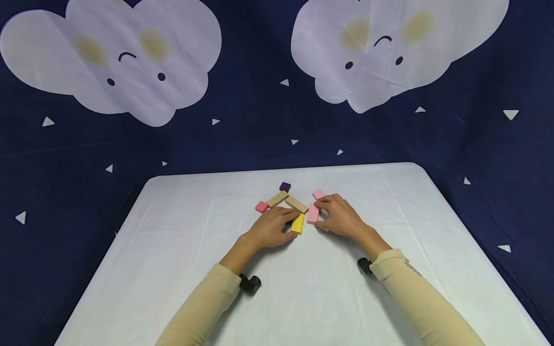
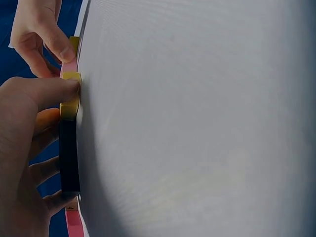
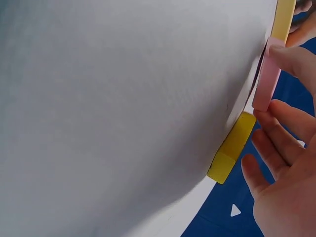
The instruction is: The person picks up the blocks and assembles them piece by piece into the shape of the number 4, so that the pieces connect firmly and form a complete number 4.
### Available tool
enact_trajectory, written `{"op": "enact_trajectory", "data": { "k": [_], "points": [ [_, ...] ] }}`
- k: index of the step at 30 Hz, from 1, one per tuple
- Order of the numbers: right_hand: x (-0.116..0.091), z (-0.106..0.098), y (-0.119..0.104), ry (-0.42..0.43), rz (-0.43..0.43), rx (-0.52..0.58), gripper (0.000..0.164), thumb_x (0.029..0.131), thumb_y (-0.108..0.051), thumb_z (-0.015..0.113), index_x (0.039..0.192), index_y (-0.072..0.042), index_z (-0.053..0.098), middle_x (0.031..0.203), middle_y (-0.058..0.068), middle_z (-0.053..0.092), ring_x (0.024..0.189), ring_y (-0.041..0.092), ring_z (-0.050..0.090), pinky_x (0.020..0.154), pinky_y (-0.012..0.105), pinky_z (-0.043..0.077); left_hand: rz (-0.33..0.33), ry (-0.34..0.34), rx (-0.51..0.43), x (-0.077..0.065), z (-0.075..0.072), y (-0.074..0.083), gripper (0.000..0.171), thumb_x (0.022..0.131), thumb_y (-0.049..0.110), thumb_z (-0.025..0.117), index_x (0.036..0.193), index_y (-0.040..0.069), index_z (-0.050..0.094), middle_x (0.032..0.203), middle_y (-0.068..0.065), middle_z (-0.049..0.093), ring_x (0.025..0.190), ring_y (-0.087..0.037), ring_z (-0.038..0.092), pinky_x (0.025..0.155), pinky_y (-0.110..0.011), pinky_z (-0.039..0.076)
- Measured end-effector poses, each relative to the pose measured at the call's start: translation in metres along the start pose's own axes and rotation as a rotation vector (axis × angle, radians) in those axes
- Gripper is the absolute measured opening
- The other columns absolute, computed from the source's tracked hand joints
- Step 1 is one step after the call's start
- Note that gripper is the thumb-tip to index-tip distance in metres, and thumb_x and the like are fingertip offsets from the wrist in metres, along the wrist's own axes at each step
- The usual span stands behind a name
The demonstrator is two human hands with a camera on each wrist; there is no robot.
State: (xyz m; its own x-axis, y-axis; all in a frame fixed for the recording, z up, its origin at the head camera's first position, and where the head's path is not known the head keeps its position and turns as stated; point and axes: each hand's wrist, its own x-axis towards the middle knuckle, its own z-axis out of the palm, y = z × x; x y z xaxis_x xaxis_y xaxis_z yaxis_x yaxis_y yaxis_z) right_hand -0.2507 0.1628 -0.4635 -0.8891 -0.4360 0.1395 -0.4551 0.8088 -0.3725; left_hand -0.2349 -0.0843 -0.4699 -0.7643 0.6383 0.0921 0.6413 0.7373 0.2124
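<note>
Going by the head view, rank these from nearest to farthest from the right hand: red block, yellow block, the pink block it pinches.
1. Pink block: pinched in the right hand.
2. Yellow block: left of the pink block, held by the left hand.
3. Red block: farthest left, just beyond the left hand.

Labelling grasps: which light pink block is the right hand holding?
The nearer light pink block, beside the yellow block in the left hand; the right hand pinches its ends. The farther one lies beyond it.

Nothing legible, small dark marking (image 1: 413,268) on right sleeve (image 1: 428,300), possibly lettering, too blurred
</note>
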Motion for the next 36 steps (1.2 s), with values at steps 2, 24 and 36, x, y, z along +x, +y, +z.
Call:
{"op": "enact_trajectory", "data": {
  "k": [2,24,36],
  "points": [
    [0.0,0.0,0.0,0.0,-0.001,0.012,0.068,0.074,-0.038,0.082,0.129,-0.004,0.061,0.13,0.009,0.056,0.123,0.028,0.044,0.103,0.048,0.033,0.0,-0.001,0.005,0.0,0.0,0.0,0.061,0.088,0.047,0.063,0.142,0.022,0.05,0.141,0.003,0.049,0.129,-0.019,0.043,0.106,-0.039,0.032],
    [-0.007,-0.002,0.002,-0.012,-0.012,0.088,0.066,0.075,-0.037,0.082,0.128,-0.004,0.062,0.132,0.009,0.055,0.121,0.028,0.044,0.102,0.046,0.035,0.016,0.007,-0.02,-0.001,0.0,0.0,0.06,0.088,0.045,0.064,0.142,0.021,0.049,0.141,0.003,0.05,0.128,-0.018,0.044,0.106,-0.038,0.032],
    [-0.012,-0.003,0.0,-0.012,-0.036,0.096,0.065,0.074,-0.036,0.082,0.128,-0.006,0.063,0.126,0.005,0.058,0.118,0.025,0.047,0.1,0.045,0.037,0.018,0.023,-0.003,0.0,0.003,-0.003,0.061,0.088,0.045,0.064,0.142,0.021,0.049,0.14,0.004,0.05,0.128,-0.018,0.045,0.106,-0.038,0.032]
  ]
}}
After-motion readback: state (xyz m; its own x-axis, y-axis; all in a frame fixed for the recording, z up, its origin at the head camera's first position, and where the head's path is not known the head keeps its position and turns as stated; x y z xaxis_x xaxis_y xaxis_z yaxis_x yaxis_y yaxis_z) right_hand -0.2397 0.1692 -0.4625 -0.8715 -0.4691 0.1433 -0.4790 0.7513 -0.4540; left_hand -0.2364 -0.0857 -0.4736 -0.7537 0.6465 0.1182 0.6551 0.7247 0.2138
